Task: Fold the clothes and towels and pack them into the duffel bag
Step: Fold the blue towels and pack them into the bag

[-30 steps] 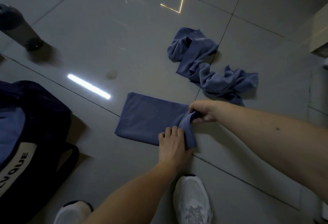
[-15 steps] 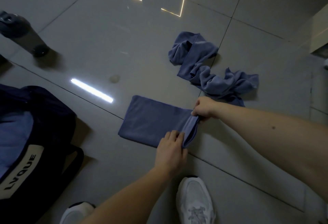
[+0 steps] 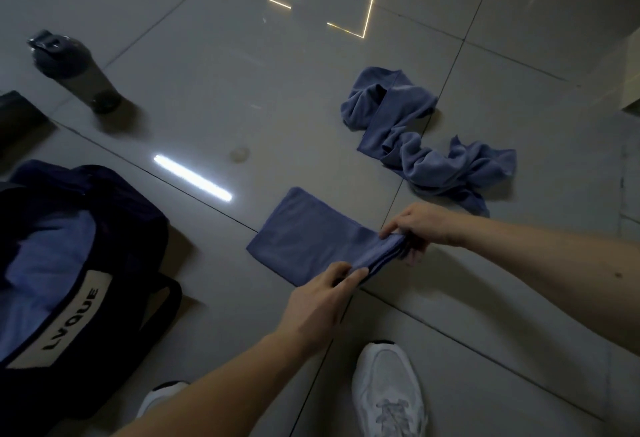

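The left grip (image 3: pixel 322 292) pinches the near corner of the folded towel (image 3: pixel 304 239) at its right end, thumb & fingers curled on the cloth edge. The right grip (image 3: pixel 417 228) pinches the far corner of the same end, thumb on top, fingers tucked under the layers. Btw the two grips this end is lifted a little off the floor (image 3: pixel 242 97) & bunched. The rest of the towel lies flat on the tiles, a blue rectangle in front of the person's feet. One white shoe (image 3: pixel 388 391) stands nr the left grip, on the person's side; a 2nd shoe (image 3: pixel 159 398) is partly hidden by the left forearm. Beyond the right grip, not touching the folded one, a crumpled towel (image 3: pixel 433 159) of the same blue lies in a twisted heap. To the left, well apart, the dark duffel bag (image 3: pixel 121 201) sits open w/ blue cloth (image 3: pixel 45 256) inside & a pale label (image 3: pixel 69 322) reading LVQUE. Further back on the left a dark bottle (image 3: pixel 78 72) stands on the floor
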The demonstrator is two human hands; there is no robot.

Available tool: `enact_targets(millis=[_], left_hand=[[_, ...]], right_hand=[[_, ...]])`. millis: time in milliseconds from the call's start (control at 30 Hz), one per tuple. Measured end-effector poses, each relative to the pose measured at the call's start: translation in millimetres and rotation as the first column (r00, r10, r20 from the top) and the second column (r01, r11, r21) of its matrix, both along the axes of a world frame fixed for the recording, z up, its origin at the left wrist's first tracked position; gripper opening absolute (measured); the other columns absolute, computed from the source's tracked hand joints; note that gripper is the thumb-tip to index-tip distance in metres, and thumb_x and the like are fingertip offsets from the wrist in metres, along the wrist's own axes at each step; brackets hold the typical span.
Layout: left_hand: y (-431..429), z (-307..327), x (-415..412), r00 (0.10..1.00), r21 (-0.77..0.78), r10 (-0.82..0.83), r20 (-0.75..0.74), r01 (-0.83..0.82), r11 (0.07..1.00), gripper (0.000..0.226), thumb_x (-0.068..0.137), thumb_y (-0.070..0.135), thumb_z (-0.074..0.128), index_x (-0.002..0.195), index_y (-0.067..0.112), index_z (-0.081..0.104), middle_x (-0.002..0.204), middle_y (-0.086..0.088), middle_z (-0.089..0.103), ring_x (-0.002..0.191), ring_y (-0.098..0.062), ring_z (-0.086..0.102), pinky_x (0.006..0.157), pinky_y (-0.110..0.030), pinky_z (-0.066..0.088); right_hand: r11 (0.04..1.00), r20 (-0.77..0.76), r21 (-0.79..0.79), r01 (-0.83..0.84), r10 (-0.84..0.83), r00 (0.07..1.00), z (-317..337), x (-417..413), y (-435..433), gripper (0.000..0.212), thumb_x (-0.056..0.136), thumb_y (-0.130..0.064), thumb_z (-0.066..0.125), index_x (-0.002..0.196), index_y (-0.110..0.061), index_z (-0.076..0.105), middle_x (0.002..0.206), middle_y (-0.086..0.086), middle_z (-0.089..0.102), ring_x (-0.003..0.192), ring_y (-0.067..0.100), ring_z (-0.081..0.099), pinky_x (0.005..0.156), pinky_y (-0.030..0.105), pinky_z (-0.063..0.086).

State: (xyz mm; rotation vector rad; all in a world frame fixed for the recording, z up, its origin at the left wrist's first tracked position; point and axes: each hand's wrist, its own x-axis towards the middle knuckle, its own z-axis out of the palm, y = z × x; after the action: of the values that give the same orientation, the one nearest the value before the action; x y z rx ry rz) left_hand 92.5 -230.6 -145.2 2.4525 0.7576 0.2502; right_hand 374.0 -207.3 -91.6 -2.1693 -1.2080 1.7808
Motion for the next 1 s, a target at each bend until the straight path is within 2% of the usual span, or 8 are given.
enact_targets(millis=[67,167,233,333,467,633,767,1000], left_hand=[[-0.7,5.1,-6.6,0.999,-0.083,0.051,0.016,-0.05,0.995,0.056,0.095,0.019,0.042,0.15,0.032,0.038,0.138,0.005,0.054,0.106,-0.019,0.062,0.069,-0.026,0.049],[-3.0,9.6,-14.7,0.964,-0.315,0.266,0.01,-0.249,0.916,0.055,0.097,0.016,0.051,0.147,0.033,0.038,0.136,0.012,0.059,0.114,-0.021,0.061,0.087,-0.027,0.048],[-4.1,11.2,-21.7,0.949,-0.347,0.315,0.0,-0.296,0.89,0.051,0.095,0.012,0.052,0.141,0.032,0.044,0.132,0.012,0.061,0.109,-0.018,0.062,0.085,-0.023,0.046],[-3.6,11.8,-33.5,0.932,-0.397,0.362,0.009,-0.329,0.857,0.041,0.093,0.011,0.053,0.131,0.028,0.051,0.122,0.007,0.064,0.1,-0.013,0.064,0.085,-0.025,0.052],[8.6,16.2,-43.1,0.817,-0.553,0.575,0.041,-0.461,0.694,0.025,0.09,0.001,0.05,0.101,0.022,0.056,0.092,0.005,0.064,0.075,-0.01,0.062,0.065,-0.025,0.054],[44.2,10.0,-57.6,0.65,-0.614,0.76,0.002,-0.599,0.514,0.017,0.095,0.011,0.056,0.096,0.028,0.056,0.089,0.003,0.064,0.079,-0.018,0.064,0.067,-0.035,0.057],[73.8,0.5,-57.9,0.527,-0.562,0.848,-0.063,-0.721,0.407,0.015,0.092,0.009,0.056,0.091,0.024,0.056,0.078,0.003,0.062,0.07,-0.016,0.058,0.059,-0.024,0.046],[99.3,-26.8,-61.5,0.523,-0.422,0.847,-0.099,-0.793,0.44,0.012,0.087,0.011,0.059,0.093,0.021,0.058,0.101,-0.002,0.055,0.092,-0.024,0.057,0.085,-0.038,0.05]], right_hand=[[0.999,-0.064,-0.048,-0.023,0.02,0.998,0.2,-1.0,-3.8,0.042,0.089,0.008,0.04,0.116,-0.004,0.07,0.094,0.023,0.075,0.083,0.035,0.075,0.075,0.041,0.06],[0.98,-0.063,-0.017,-0.197,0.195,0.979,0.6,-1.4,-6.9,0.047,0.085,0.012,0.057,0.12,-0.017,0.069,0.105,0.001,0.077,0.097,0.015,0.073,0.086,0.031,0.059],[0.932,0.042,0.067,-0.355,0.353,0.935,-1.8,-6.2,-8.2,0.041,0.084,0.003,0.068,0.112,-0.027,0.073,0.096,-0.011,0.077,0.089,0.001,0.069,0.083,0.021,0.055],[0.811,0.272,0.262,-0.523,0.458,0.846,-11.1,-17.4,-10.0,0.003,0.09,-0.018,0.072,0.09,-0.016,0.074,0.088,-0.001,0.07,0.079,0.003,0.053,0.073,0.021,0.042],[0.656,0.374,0.492,-0.572,0.434,0.82,-15.0,-31.3,-0.5,0.015,0.087,-0.025,0.075,0.1,-0.017,0.076,0.11,-0.005,0.062,0.104,0.009,0.047,0.09,0.02,0.038],[0.842,0.179,0.432,-0.322,0.27,0.946,-5.9,-66.0,35.9,0.01,0.094,-0.02,0.062,0.092,-0.03,0.064,0.091,-0.006,0.068,0.086,0.014,0.061,0.072,0.028,0.046],[0.838,0.249,0.454,-0.304,0.208,0.946,-25.2,-85.5,65.1,0.021,0.1,-0.023,0.055,0.117,-0.016,0.065,0.114,0.006,0.069,0.104,0.022,0.061,0.082,0.029,0.041],[0.913,0.337,0.333,-0.237,0.119,0.934,-52.1,-105.4,86.7,0.029,0.101,-0.028,0.055,0.116,-0.004,0.061,0.116,0.018,0.067,0.104,0.031,0.061,0.077,0.032,0.041]])
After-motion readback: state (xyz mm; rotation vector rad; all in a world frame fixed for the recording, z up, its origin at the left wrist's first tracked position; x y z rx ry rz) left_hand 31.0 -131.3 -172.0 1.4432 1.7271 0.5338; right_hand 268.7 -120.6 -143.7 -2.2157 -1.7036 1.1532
